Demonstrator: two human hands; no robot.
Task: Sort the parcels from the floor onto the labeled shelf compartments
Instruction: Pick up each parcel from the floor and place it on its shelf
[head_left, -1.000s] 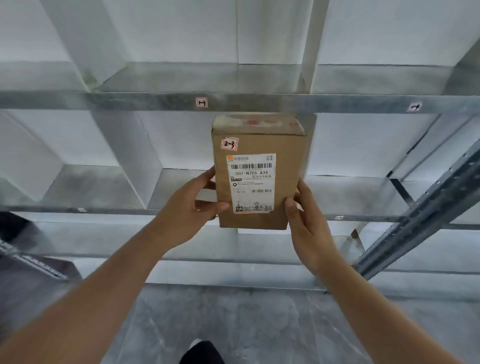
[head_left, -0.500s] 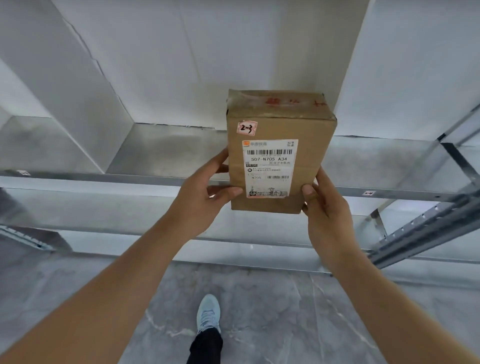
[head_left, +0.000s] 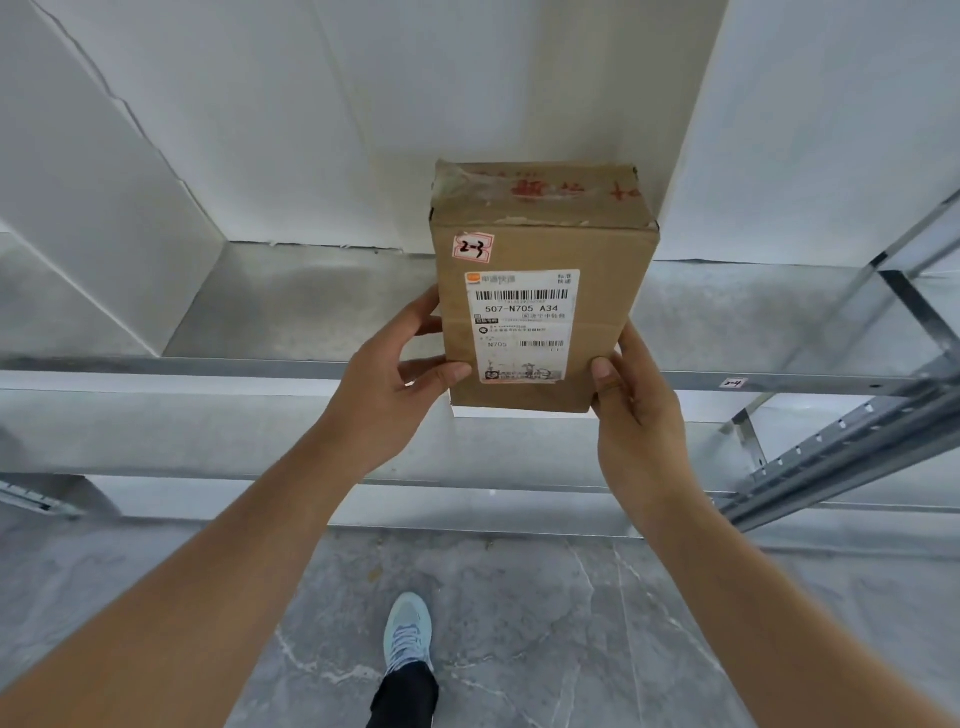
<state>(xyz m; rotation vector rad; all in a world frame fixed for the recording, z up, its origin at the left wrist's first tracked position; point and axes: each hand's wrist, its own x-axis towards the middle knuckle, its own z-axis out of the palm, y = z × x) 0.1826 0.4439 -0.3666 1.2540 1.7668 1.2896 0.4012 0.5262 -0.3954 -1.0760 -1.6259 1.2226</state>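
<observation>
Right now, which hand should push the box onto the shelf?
Probably the right hand: it holds the box at its lower corner, nearest the person. The left hand grips the side. Both hold it, so it's close.

Parcel (head_left: 540, 312) upright before the shelf (head_left: 291, 371), between both hands.

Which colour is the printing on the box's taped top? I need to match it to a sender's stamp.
Red, on the brown cardboard box, clearest in the head view.

"2-3" sticker (head_left: 473, 248) and "507-N705 A34" label (head_left: 521, 325) on parcel (head_left: 602, 249); "2-4" on shelf rail (head_left: 733, 383).
</observation>
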